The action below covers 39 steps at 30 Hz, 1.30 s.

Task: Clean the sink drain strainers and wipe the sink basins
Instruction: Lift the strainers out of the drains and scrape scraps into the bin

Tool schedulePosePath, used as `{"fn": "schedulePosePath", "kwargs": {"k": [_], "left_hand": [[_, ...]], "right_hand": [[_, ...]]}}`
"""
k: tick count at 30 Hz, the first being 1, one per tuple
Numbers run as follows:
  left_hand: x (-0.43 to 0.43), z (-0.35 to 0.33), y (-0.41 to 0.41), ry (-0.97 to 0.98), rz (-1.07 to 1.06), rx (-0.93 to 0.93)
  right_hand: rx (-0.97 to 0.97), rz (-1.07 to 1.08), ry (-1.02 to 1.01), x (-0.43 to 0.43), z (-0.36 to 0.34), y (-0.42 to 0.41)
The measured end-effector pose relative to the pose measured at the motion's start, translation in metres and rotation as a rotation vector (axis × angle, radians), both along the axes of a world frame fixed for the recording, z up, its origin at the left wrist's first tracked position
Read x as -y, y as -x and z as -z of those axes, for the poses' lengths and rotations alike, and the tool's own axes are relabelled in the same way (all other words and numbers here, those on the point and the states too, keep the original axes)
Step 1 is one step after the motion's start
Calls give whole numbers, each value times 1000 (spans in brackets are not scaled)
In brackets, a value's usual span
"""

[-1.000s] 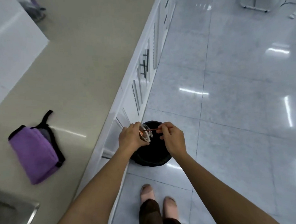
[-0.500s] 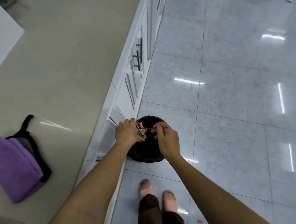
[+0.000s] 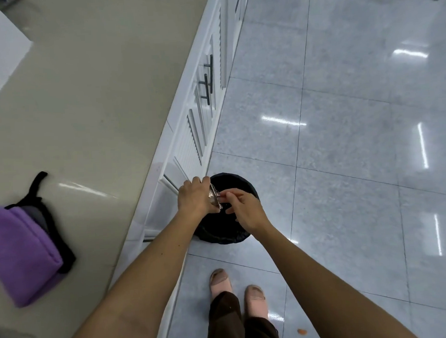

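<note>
The metal drain strainer is shiny, small and seen edge-on. Its long axis runs away from the person, with its face turned toward the right hand. The left hand grips it by the rim, fingers curled over the top. The right hand's thumb and forefinger pinch a thin reddish stick against the strainer. Both hands hang over a black trash bin. A purple cloth lies on the counter, well left of the left hand.
</note>
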State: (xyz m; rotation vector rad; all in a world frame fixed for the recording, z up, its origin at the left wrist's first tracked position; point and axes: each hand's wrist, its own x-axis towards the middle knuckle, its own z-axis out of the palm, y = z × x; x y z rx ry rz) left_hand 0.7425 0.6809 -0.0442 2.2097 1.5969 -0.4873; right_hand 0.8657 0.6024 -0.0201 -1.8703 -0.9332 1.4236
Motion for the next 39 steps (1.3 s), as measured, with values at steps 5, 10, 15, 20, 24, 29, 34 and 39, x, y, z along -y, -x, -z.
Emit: {"fn": "schedulePosePath", "kwargs": {"k": [5, 10, 15, 20, 24, 29, 34, 39], "left_hand": [[6, 3, -1, 1, 22, 40], [6, 1, 1, 25, -64, 61], [6, -1, 1, 33, -102, 26], [12, 1, 4, 22, -89, -75], [17, 2, 3, -12, -59, -53], [22, 3, 0, -94, -53, -73], [24, 2, 0, -104, -21, -96], [26, 2, 1, -144, -35, -87]], "right_hand": [[169, 203, -25, 4, 6, -1], [117, 239, -87, 14, 0, 4], [88, 100, -19, 13, 5, 15], [142, 258, -39, 20, 8, 5], [63, 6, -2, 24, 9, 4], [179, 234, -68, 23, 9, 0], [115, 17, 1, 29, 9, 2], [145, 305, -57, 31, 8, -2]]}}
